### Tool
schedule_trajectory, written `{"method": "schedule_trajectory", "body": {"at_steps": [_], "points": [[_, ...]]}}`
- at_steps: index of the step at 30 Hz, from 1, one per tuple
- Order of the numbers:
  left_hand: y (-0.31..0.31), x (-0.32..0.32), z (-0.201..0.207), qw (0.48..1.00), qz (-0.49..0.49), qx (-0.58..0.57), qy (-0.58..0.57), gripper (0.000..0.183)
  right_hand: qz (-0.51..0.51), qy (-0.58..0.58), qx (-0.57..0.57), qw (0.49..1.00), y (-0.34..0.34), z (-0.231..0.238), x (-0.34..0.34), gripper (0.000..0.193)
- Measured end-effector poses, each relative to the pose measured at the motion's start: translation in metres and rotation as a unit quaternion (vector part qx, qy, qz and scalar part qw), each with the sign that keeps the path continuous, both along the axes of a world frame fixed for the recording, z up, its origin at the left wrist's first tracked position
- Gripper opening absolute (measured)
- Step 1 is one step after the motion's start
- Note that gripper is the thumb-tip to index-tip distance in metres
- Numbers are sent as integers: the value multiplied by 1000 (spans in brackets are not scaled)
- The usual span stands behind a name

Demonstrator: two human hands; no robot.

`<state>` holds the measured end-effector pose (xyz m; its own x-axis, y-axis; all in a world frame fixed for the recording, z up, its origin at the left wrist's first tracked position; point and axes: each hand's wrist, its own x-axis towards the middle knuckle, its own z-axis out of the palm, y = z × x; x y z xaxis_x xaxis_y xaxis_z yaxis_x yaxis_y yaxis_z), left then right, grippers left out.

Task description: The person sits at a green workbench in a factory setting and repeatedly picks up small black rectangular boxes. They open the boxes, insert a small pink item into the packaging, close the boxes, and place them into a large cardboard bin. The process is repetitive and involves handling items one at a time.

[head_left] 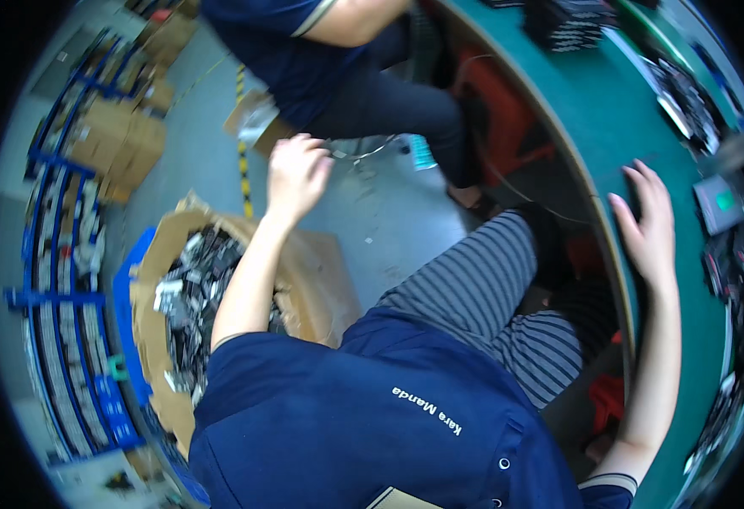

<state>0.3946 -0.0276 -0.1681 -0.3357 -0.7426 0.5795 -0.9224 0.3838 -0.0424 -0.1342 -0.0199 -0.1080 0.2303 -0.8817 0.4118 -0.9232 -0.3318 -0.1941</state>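
One green table curves down the right side, its brown edge toward the person. One blue rack stands at the far left, bearing goods too crowded to count. One co-worker in dark clothing is at the top, between rack and table. One large open cardboard box stands on the person's left, below the left forearm, holding a heap of dark and silvery pieces too jumbled to number. A second, smaller open box lies on the floor beside the co-worker. Two bare hands are shown: the right hand lies wide at the table's edge, thumb well apart from the fingers; the left hand is raised over the floor, its fingers bent. On the table are one stack of black boxes, at the top, and one grey box with a single green patch, beyond the right hand. One teal packet shows beside the co-worker's leg. One thin cable runs just beside the left fingertips; whether they grip it cannot be told.
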Motion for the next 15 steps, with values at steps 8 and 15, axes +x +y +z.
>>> {"method": "schedule_trajectory", "body": {"at_steps": [8,15], "points": [[250,257,-142,663,559,-104,487,26,18,26,58,998,-10,-17,-24,43],[281,201,-138,788,571,221,57,81,-2,-15,86,996,-7,-18,-35,41]]}}
